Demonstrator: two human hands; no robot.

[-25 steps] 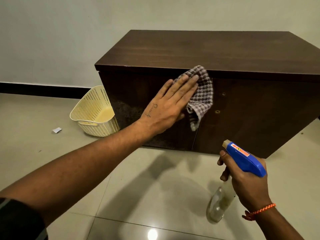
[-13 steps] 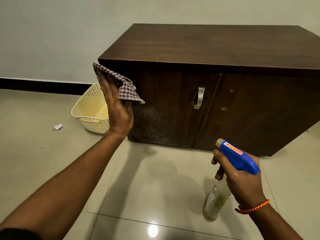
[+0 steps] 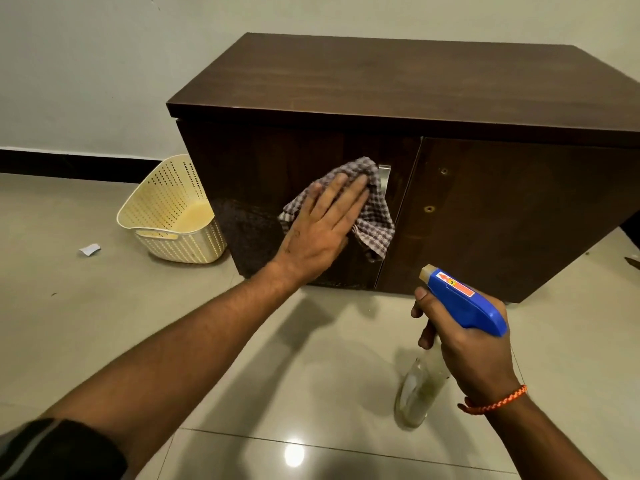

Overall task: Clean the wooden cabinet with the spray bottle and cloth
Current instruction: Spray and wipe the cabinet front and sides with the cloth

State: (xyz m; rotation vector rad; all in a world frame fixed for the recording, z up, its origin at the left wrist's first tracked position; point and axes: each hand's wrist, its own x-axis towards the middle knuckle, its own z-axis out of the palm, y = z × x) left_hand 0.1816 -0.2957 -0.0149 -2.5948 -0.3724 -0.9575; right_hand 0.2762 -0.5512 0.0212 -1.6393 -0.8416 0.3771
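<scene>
Checked cloth (image 3: 372,216) sits on the wooden cabinet's (image 3: 381,88) left door, at its right edge. I see my left hand (image 3: 322,230) flat on it, fingers straight, pressing it to the wood; loose lower corner hangs down. Cloth covers most of the metal door handle (image 3: 385,173), only the top shows. Spray bottle (image 3: 464,303) in my right hand (image 3: 467,355), fingers curled round the neck, one over the trigger area. Nozzle points up-left at the cabinet front; the clear body slants down toward the floor (image 3: 242,358). Can't tell if its base touches. Trigger itself hidden by fingers. Cabinet's right end cut off by frame. Cream perforated basket (image 3: 169,216) just beside the cabinet's left end, paper scrap (image 3: 90,249) further left.
</scene>
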